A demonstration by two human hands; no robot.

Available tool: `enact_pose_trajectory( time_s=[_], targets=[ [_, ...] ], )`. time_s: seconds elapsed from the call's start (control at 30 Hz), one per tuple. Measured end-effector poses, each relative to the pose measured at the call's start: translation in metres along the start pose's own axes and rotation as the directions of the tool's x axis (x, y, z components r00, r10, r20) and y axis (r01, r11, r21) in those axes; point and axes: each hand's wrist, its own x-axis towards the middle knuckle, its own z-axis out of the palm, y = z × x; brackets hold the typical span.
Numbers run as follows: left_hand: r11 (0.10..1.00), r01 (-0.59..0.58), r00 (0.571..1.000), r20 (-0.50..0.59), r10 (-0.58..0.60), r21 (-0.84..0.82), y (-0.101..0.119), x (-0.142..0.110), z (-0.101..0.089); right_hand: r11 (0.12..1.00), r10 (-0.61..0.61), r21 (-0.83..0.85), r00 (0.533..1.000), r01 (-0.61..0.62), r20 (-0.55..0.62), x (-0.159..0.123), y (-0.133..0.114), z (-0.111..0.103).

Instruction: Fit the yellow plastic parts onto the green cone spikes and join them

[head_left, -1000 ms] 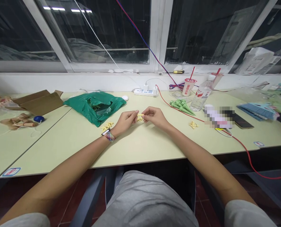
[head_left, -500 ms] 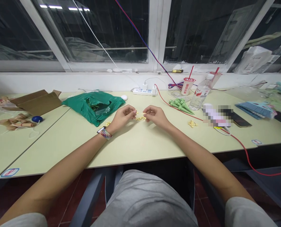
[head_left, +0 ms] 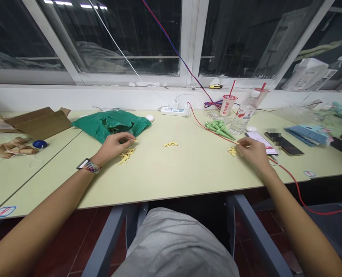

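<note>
My left hand point(head_left: 116, 147) is closed in a pinch, a small yellow piece point(head_left: 135, 140) showing at its fingertips. Just below those fingers lies a loose pile of small yellow plastic pieces point(head_left: 126, 155). On the right, my right hand point(head_left: 253, 154) also pinches, with a bit of pale yellow between thumb and fingers, right beside another yellow pile point(head_left: 231, 151). A third small cluster of yellow pieces point(head_left: 171, 144) lies on the table midway between my hands. The exact shape of the held pieces is too small to tell.
A torn green plastic bag point(head_left: 113, 123) lies behind my left hand. Green cone-shaped parts point(head_left: 219, 128), a water bottle point(head_left: 243, 115), a drink cup point(head_left: 228, 104) and phones point(head_left: 284, 143) stand or lie to the right. A red cable point(head_left: 296, 184) crosses the table edge.
My hands were close together over the middle cluster. They have moved apart, the left to the left pile and the right to the right pile.
</note>
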Motion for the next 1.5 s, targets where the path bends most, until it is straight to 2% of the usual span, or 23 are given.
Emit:
enact_pose_trajectory(
  time_s=[0.2,0.47,0.6,0.77,0.93,1.1,1.2,1.3,1.4,1.5],
  targets=[
    [0.999,-0.039,0.99,0.136,0.034,0.035,0.001,-0.002,0.001,0.998,0.042,-0.042,0.999,-0.042,0.009,-0.014,0.014,-0.005],
    [0.994,-0.112,0.986,0.127,0.112,-0.005,-0.006,-0.004,0.0,0.999,-0.021,-0.046,1.0,0.02,-0.015,-0.017,0.021,0.001],
    [0.992,-0.122,0.984,0.127,0.122,-0.006,0.002,-0.007,0.003,0.996,-0.052,-0.068,0.998,0.049,-0.034,-0.019,0.02,0.001],
    [0.976,-0.209,0.967,0.165,0.195,0.068,0.013,-0.012,0.014,0.995,-0.095,-0.045,0.995,0.094,-0.008,-0.021,0.015,0.001],
    [0.956,-0.274,0.952,0.167,0.255,0.102,0.012,-0.015,0.021,0.992,-0.116,-0.048,0.993,0.116,-0.006,-0.021,0.013,0.003],
    [0.957,-0.273,0.952,0.171,0.254,0.102,0.012,-0.015,0.024,0.988,-0.136,-0.076,0.99,0.132,-0.046,-0.022,0.01,0.001],
    [0.956,-0.272,0.954,0.157,0.254,0.107,0.014,-0.013,0.025,0.967,-0.227,-0.143,0.967,0.209,-0.118,-0.022,-0.003,0.004],
    [0.963,-0.249,0.962,0.146,0.233,0.102,0.015,-0.01,0.027,0.947,-0.316,-0.093,0.944,0.308,-0.095,-0.02,-0.033,0.016],
    [0.975,-0.206,0.973,0.128,0.195,0.086,0.015,-0.008,0.029,0.906,-0.422,0.029,0.905,0.421,0.057,-0.017,-0.077,0.04],
    [0.986,-0.148,0.987,0.076,0.143,0.073,0.017,-0.007,0.028,0.882,-0.462,0.024,0.853,0.471,0.243,-0.011,-0.124,0.072]
  ],
)
